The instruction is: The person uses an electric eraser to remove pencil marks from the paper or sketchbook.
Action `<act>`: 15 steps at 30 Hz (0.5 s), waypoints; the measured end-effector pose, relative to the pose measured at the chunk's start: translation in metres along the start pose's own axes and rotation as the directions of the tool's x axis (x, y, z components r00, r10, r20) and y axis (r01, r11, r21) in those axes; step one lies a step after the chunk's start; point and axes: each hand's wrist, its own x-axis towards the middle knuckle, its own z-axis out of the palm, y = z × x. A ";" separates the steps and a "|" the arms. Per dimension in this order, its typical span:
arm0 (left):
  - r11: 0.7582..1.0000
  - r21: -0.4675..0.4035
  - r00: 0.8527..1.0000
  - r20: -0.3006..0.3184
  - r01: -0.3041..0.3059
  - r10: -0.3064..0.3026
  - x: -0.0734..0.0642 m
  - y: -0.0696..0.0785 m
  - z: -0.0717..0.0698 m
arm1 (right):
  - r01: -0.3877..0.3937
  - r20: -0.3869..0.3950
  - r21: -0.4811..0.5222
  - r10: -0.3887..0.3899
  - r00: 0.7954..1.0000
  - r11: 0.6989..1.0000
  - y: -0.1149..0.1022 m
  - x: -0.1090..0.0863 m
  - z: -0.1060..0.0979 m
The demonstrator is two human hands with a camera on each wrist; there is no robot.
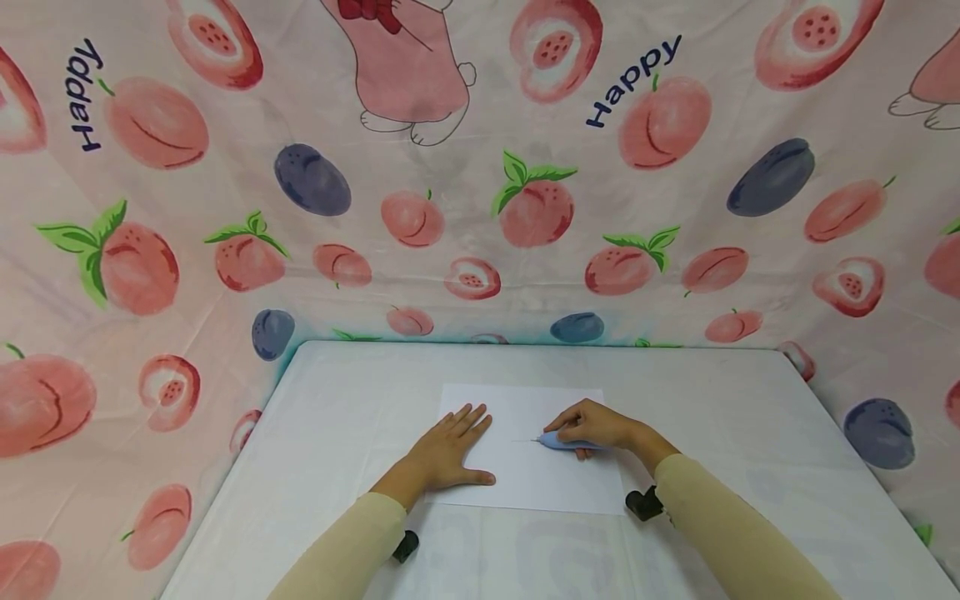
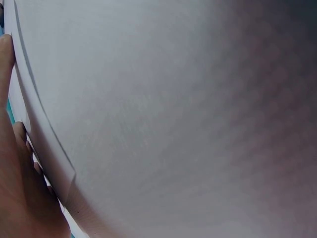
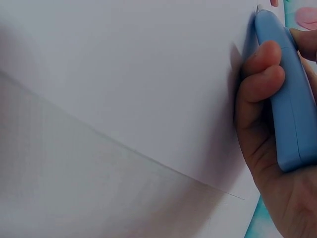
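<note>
A white sheet of paper point(image 1: 525, 483) lies flat on the table. My left hand point(image 1: 450, 450) rests on its left part, fingers straight and spread, thumb pointing right. In the left wrist view part of the left hand point(image 2: 22, 183) shows at the left edge, beside the paper's edge. My right hand point(image 1: 592, 425) grips a blue utility knife point(image 1: 558, 442), its small metal tip pointing left near the sheet's middle. A thin line runs left from that tip. In the right wrist view the right hand's fingers curl round the knife's blue body point(image 3: 292, 109), one digit on top near the front.
The table point(image 1: 360, 375) has a white cover. Behind it and at both sides hangs a pink cloth point(image 1: 465, 183) printed with fruit. Small black devices point(image 1: 643, 504) sit beneath both wrists, close to the paper's lower corners.
</note>
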 end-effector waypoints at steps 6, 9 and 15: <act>1.000 -0.006 1.000 0.005 0.003 -0.003 0.000 0.000 0.001 | 0.000 0.003 0.001 0.000 1.000 1.000 0.001 0.000 0.000; 1.000 -0.007 1.000 0.007 0.001 -0.001 0.000 0.000 0.000 | -0.003 0.004 -0.004 0.003 1.000 1.000 0.001 0.000 0.000; 1.000 -0.007 1.000 0.010 0.008 -0.008 -0.001 0.001 -0.001 | -0.001 0.006 -0.017 0.001 1.000 1.000 0.000 0.000 0.001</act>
